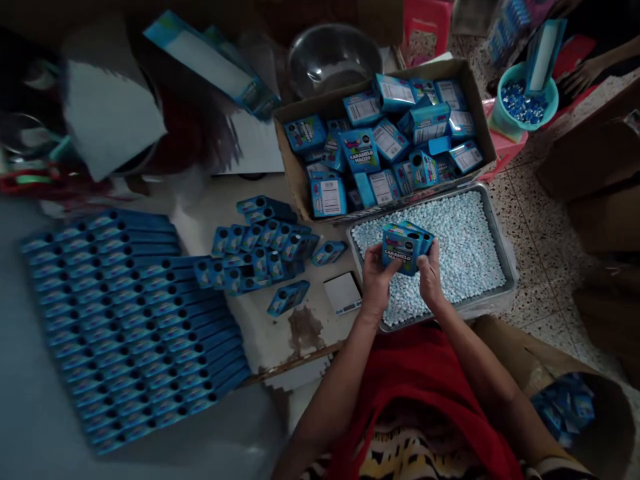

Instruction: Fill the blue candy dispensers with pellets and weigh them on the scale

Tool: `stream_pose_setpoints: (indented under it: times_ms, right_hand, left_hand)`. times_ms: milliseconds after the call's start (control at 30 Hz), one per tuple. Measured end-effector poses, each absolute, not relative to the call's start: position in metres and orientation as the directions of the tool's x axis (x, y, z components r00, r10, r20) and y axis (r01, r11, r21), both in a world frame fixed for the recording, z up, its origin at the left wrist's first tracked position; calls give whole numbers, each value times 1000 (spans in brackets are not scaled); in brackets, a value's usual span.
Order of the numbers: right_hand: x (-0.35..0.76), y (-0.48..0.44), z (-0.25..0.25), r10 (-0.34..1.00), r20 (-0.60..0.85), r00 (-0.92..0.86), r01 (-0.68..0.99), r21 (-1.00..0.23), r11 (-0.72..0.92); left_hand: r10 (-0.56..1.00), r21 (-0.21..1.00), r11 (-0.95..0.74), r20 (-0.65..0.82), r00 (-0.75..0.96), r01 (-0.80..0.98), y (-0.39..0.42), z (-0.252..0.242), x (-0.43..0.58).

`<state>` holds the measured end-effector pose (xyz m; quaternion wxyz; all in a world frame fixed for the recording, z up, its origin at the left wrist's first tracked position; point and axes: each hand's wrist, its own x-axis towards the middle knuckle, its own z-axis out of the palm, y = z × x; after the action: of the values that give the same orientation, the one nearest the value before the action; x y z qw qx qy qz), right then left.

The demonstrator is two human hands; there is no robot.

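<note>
Two small blue candy boxes (399, 248), the front one marked "CARAMELO MACIZO", are held one against the other between both hands. My left hand (379, 277) is closed on the left side of the front box, thumb across its lower front. My right hand (430, 275) grips the right side, closest to the rear box. Under the hands lies a grey tray (511, 277) filled with small pale blue and white candies (455, 247). How much the held boxes contain cannot be seen.
Behind the tray, a carton (387, 210) holds many blue boxes. A small white scale (343, 293) sits left, near scattered upright boxes (260, 240) and a large stacked block of boxes (130, 327). A metal bowl (334, 57) stands behind; a person's hand (583, 75) is near a turquoise bucket (527, 110).
</note>
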<state>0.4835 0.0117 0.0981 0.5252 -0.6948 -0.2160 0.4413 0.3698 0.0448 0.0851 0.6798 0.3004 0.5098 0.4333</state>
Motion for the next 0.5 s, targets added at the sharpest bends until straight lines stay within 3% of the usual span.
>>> stream_pose_setpoints:
  times_ms: [167, 267, 333, 400, 500]
  right_hand:
    - [481, -8, 90, 797, -443, 410, -285, -893, -349]
    - [472, -24, 87, 839, -517, 170, -358, -826, -436]
    - [473, -34, 84, 851, -515, 104, -286, -835, -470]
    - [483, -47, 78, 878, -449, 167, -100, -893, -438]
    - [514, -75, 58, 789, -314, 527, 184, -865, -467]
  left_hand:
    - [843, 863, 505, -494, 211, 1, 49, 98, 330]
    - [664, 752, 656, -616, 425, 64, 56, 97, 303]
    - [544, 665, 742, -671, 504, 86, 54, 92, 295]
    - [589, 688, 724, -659, 467, 56, 49, 82, 292]
    - [775, 797, 604, -577, 257, -31, 46, 59, 288]
